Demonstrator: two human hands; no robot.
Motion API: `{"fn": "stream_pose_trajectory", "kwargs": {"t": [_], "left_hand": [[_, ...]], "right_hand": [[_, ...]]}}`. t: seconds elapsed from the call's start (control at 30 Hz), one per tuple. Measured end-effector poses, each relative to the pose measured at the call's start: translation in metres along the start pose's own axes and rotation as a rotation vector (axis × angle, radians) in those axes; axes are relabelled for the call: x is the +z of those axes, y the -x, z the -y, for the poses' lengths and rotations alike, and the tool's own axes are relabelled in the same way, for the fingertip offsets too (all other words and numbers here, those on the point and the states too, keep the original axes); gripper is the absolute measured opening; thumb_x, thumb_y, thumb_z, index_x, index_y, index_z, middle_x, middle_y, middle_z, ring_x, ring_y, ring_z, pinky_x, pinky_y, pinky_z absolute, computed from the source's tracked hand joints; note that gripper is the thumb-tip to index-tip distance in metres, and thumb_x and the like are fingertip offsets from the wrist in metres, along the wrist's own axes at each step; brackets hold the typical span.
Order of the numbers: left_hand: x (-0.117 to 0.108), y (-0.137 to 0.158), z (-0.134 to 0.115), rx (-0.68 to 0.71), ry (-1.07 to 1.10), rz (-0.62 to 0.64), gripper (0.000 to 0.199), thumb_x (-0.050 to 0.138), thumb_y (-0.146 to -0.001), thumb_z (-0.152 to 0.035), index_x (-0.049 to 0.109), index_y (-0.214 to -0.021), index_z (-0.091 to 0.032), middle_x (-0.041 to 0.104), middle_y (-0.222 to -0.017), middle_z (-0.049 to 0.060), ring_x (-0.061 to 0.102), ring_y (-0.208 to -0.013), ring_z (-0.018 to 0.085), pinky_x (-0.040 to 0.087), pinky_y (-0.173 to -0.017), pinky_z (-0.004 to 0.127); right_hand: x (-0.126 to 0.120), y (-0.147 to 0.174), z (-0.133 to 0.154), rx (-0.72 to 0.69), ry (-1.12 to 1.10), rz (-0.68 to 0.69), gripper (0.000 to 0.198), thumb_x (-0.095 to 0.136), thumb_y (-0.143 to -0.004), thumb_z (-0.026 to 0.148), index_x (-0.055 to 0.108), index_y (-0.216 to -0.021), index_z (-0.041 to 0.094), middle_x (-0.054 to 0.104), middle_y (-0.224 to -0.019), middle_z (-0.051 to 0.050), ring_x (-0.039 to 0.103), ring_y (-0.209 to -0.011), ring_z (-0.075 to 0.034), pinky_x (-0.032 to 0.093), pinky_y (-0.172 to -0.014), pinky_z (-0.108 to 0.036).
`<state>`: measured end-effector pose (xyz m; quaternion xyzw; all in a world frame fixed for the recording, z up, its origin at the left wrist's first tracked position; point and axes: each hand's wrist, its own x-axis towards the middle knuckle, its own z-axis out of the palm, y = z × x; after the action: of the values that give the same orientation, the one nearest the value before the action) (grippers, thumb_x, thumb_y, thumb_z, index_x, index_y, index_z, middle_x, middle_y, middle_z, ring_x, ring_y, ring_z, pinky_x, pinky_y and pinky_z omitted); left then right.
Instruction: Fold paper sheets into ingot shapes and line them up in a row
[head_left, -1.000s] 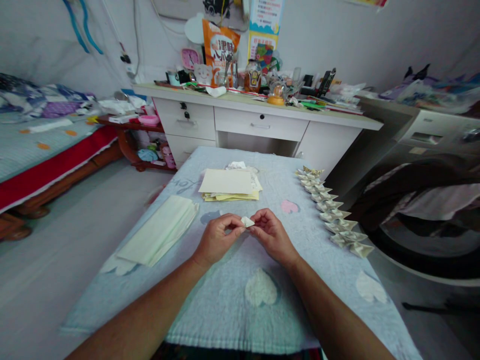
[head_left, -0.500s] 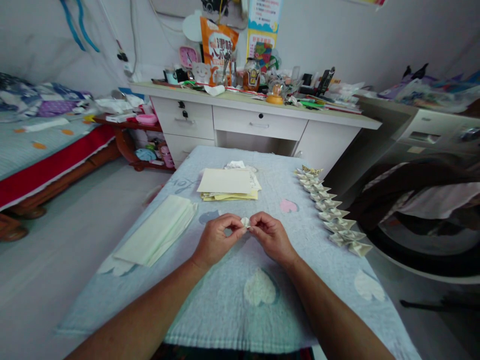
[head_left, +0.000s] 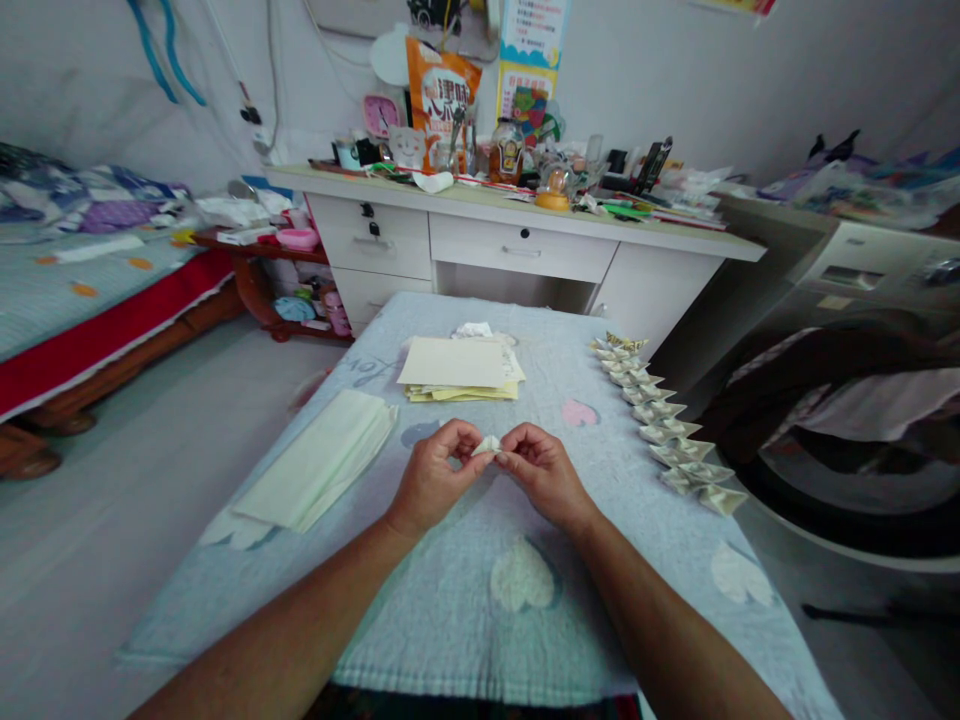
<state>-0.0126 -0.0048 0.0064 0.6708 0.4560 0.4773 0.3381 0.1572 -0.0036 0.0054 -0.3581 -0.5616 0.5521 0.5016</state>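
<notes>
Between my two hands is a small piece of folded paper point(head_left: 488, 444), pale and coming to a low peak. My left hand point(head_left: 442, 470) pinches its left side, and my right hand point(head_left: 545, 468) pinches the right side; the fingers cover most of it. Both hands are just above the cloth-covered table point(head_left: 450, 600). Beyond them lies a stack of cream and yellow paper sheets point(head_left: 454, 362). To the left rests a pile of long pale green paper point(head_left: 319, 460). Several folded paper boats point(head_left: 667, 430) stand in a row along the right side.
A cluttered white desk point(head_left: 517, 235) stands behind the table, holding a jar point(head_left: 507, 152) and an orange snack bag point(head_left: 442, 105). At the right is a front-loading washing machine point(head_left: 847, 300) with dark clothing at its door. A bed point(head_left: 97, 290) is at the left.
The folded paper between my fingers has changed from a rounded look to a wider, peaked shape. Both hands keep their pinch in nearly the same place. The view has shifted very slightly.
</notes>
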Motion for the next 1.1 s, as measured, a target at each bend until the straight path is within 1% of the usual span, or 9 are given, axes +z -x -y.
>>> {"fn": "stream_pose_trajectory", "kwargs": {"t": [0.1,0.17,0.3,0.43,0.73,0.83,0.93,1.0,1.1], "left_hand": [[0.000,-0.001,-0.001,-0.055,0.120,0.037,0.034,0.066,-0.080,-0.028,0.055,-0.110,-0.019,0.070,-0.082,0.001,0.066,-0.076,0.014,0.049,-0.069,0.024],[0.000,-0.002,-0.001,-0.086,0.183,0.074,0.039,0.066,-0.080,-0.029,0.053,-0.116,-0.018,0.071,-0.084,0.002,0.066,-0.077,0.015,0.049,-0.072,0.025],[0.000,-0.004,0.000,-0.156,0.230,0.108,0.035,0.068,-0.078,-0.032,0.061,-0.108,-0.016,0.071,-0.083,0.004,0.066,-0.076,0.016,0.049,-0.071,0.026],[-0.001,-0.005,0.001,-0.150,0.185,0.142,0.028,0.067,-0.077,-0.033,0.067,-0.098,-0.015,0.068,-0.078,0.003,0.062,-0.071,0.014,0.047,-0.066,0.024],[-0.005,-0.008,0.004,-0.173,0.149,0.216,0.020,0.069,-0.073,-0.030,0.067,-0.084,-0.014,0.064,-0.070,0.000,0.055,-0.063,0.011,0.043,-0.060,0.022],[-0.007,-0.010,0.006,-0.225,0.235,0.224,0.015,0.069,-0.072,-0.028,0.065,-0.076,-0.014,0.063,-0.067,-0.001,0.055,-0.061,0.010,0.042,-0.060,0.022],[-0.009,-0.011,0.005,-0.287,0.362,0.191,0.014,0.069,-0.072,-0.026,0.062,-0.073,-0.014,0.059,-0.063,-0.002,0.052,-0.058,0.009,0.041,-0.058,0.021],[-0.009,-0.011,0.004,-0.318,0.415,0.169,0.015,0.069,-0.072,-0.026,0.062,-0.073,-0.014,0.058,-0.062,-0.003,0.050,-0.057,0.008,0.040,-0.058,0.021],[-0.007,-0.010,0.001,-0.335,0.458,0.172,0.017,0.070,-0.071,-0.027,0.061,-0.072,-0.014,0.058,-0.063,-0.002,0.051,-0.058,0.009,0.041,-0.058,0.022]], "right_hand": [[0.002,-0.001,-0.001,0.001,-0.111,-0.006,0.026,0.076,-0.074,0.030,0.053,-0.083,0.021,0.052,-0.071,0.005,0.047,-0.064,-0.009,0.035,-0.060,-0.021],[0.002,-0.001,-0.002,0.006,-0.160,-0.001,0.030,0.077,-0.072,0.029,0.053,-0.089,0.022,0.053,-0.072,0.005,0.048,-0.065,-0.010,0.036,-0.062,-0.021],[0.002,-0.001,-0.004,0.020,-0.165,0.019,0.032,0.076,-0.073,0.030,0.052,-0.091,0.022,0.052,-0.070,0.005,0.047,-0.064,-0.009,0.036,-0.062,-0.021],[0.001,0.000,-0.004,0.031,-0.104,0.030,0.031,0.075,-0.074,0.033,0.050,-0.089,0.022,0.049,-0.068,0.005,0.046,-0.062,-0.010,0.036,-0.061,-0.022],[0.001,0.003,-0.005,0.004,0.125,0.057,0.024,0.068,-0.078,0.034,0.049,-0.083,0.021,0.047,-0.071,0.004,0.044,-0.066,-0.011,0.036,-0.062,-0.022],[0.002,0.003,-0.005,-0.003,0.089,0.108,0.025,0.068,-0.079,0.033,0.048,-0.088,0.021,0.049,-0.077,0.003,0.046,-0.069,-0.011,0.037,-0.064,-0.023],[0.003,0.004,-0.003,0.033,0.011,0.148,0.039,0.074,-0.074,0.035,0.047,-0.100,0.022,0.051,-0.086,0.002,0.048,-0.073,-0.011,0.039,-0.065,-0.023],[0.003,0.004,0.000,0.068,0.042,0.158,0.042,0.075,-0.072,0.038,0.050,-0.100,0.021,0.050,-0.082,0.003,0.047,-0.069,-0.010,0.038,-0.062,-0.022],[0.002,0.004,0.004,0.114,0.141,0.176,0.034,0.070,-0.076,0.046,0.056,-0.089,0.017,0.046,-0.068,0.005,0.040,-0.060,-0.009,0.031,-0.054,-0.021]]}}
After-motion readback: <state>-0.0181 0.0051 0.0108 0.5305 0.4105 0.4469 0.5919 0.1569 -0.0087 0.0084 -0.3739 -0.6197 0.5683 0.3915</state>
